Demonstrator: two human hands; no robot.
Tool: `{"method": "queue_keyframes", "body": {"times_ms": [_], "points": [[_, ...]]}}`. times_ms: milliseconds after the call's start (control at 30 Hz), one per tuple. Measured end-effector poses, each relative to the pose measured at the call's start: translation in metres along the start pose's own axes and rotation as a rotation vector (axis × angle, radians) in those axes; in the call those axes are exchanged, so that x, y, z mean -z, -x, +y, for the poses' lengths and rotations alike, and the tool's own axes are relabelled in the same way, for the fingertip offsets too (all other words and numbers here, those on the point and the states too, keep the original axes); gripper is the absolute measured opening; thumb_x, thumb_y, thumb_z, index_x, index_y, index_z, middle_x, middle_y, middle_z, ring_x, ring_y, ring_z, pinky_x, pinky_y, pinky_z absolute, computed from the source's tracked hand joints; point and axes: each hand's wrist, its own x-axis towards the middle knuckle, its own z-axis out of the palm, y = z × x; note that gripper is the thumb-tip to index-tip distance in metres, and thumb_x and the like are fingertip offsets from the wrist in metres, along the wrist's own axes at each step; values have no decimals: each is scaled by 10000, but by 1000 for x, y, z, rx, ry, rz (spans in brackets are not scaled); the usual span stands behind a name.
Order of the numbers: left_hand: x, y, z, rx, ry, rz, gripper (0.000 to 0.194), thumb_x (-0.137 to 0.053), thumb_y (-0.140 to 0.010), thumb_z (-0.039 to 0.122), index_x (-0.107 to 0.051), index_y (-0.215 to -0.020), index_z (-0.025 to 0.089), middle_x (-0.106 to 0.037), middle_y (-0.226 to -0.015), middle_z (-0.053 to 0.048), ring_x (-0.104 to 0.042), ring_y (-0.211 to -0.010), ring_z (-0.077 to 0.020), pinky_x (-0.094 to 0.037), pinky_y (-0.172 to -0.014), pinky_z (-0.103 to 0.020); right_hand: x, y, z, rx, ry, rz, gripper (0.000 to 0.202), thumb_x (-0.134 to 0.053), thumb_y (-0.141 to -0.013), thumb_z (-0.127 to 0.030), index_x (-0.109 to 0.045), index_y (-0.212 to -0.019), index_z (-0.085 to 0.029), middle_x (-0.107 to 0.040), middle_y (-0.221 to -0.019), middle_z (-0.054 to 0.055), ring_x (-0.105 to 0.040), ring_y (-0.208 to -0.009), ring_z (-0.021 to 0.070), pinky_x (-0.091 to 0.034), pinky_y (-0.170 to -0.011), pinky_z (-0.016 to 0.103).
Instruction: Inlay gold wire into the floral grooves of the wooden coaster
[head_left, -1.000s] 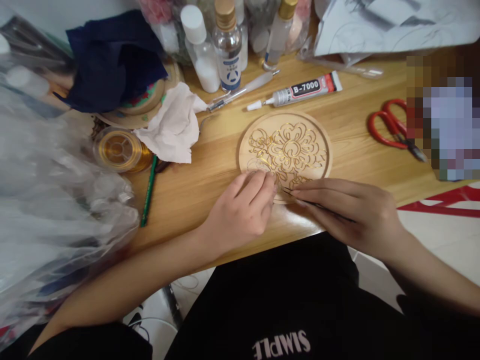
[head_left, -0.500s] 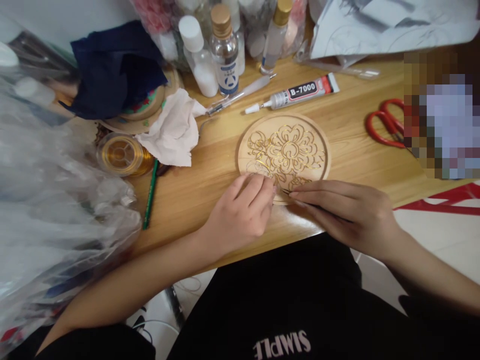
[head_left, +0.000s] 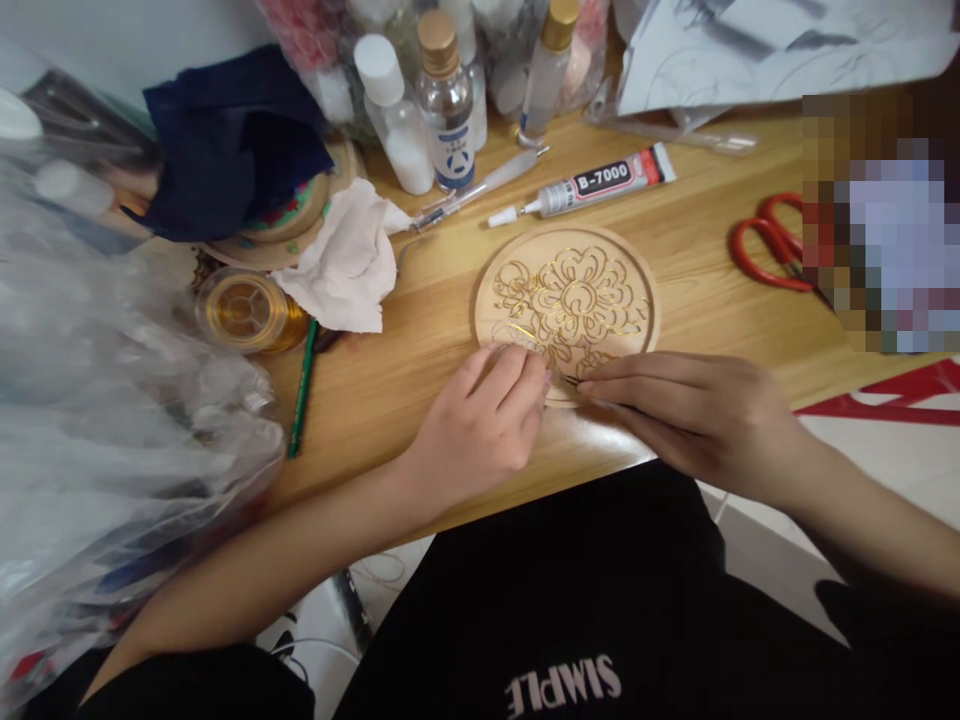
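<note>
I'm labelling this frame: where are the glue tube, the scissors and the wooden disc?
glue tube (head_left: 600, 183), head view, on its label.
scissors (head_left: 772, 250), head view, on the red handles.
wooden disc (head_left: 646, 290), head view, on its right rim.

A round wooden disc (head_left: 566, 310), inlaid with a gold wire flower pattern, is laid flat on the counter (head_left: 420, 350), its near edge met by thin dark tweezers (head_left: 581, 383).

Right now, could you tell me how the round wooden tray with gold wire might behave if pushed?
The round wooden tray looks stiff and light, so it would probably slide flat on the smooth wooden table. Its fine gold wire pattern seems delicate and may bend.
</note>
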Motion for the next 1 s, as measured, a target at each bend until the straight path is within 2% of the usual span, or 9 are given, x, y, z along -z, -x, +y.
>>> {"method": "queue_keyframes", "body": {"times_ms": [200, 300, 500, 633, 733, 867, 1000], "points": [[0, 0, 0, -2, 5, -3, 162, -598, -897, 147, -674, -996, 43, -722, -1049, -137, -674, -990, -257, -555, -883, -401, -1, 0, 4, -6, -20, -3, 148, -619, -874, -96, -657, -1000, -163, -755, -965, 59, -728, -867, 141, -601, -750, 220], [0, 1, -1, -5, 2, 10, 153, -618, -885, 148, -679, -980, 45, -723, -1038, -136, -677, -973, -255, -558, -871, -398, -3, 2, 4, -28, -70, 39, 144, -643, -866, -124, -658, -1001, -172, -757, -953, 53, -728, -895, 146, -604, -788, 231], [-2, 2, -1, -3, -21, 44, 143, -619, -887, 157, -681, -973, 62, -730, -1005, -121, -678, -957, -239, -561, -861, -382, -8, 9, -2, -251, -140, 216, 229, -648, -858, -129, -658, -1067, -222, -756, -947, 43, -733, -863, 165, -609, -759, 271], [-4, 4, 0, 25, 2, 50, 172, -644, -870, 168, -677, -1003, 65, -726, -1019, -118, -673, -971, -244, -544, -884, -385, -17, 17, -3, -124, -68, 177, 307, -554, -902, -135, -594, -1198, -208, -747, -1026, 75, -710, -985, 200, -598, -835, 336], [-4, 5, -1, 30, 32, 47, 206, -622, -881, 162, -659, -1052, 53, -713, -1049, -146, -664, -1004, -253, -526, -907, -403, -25, 22, -3, -21, 2, 142, 315, -554, -892, -156, -576, -1206, -164, -735, -1064, 113, -669, -1090, 239, -576, -888, 391], [-5, 6, -1, 26, 45, 48, 203, -608, -881, 162, -657, -1051, 61, -714, -1043, -146, -666, -990, -263, -540, -882, -409, -32, 28, -1, 43, 79, 121, 291, -576, -880, -178, -585, -1163, -115, -735, -1078, 139, -645, -1126, 277, -561, -886, 424], [-4, 5, -2, 33, 48, 45, 194, -600, -881, 165, -657, -1044, 76, -714, -1039, -139, -663, -986, -262, -547, -870, -411, -35, 28, 0, 57, 126, 110, 286, -574, -889, -198, -598, -1170, -146, -743, -1088, 111, -657, -1109, 262, -557, -873, 419]]}}
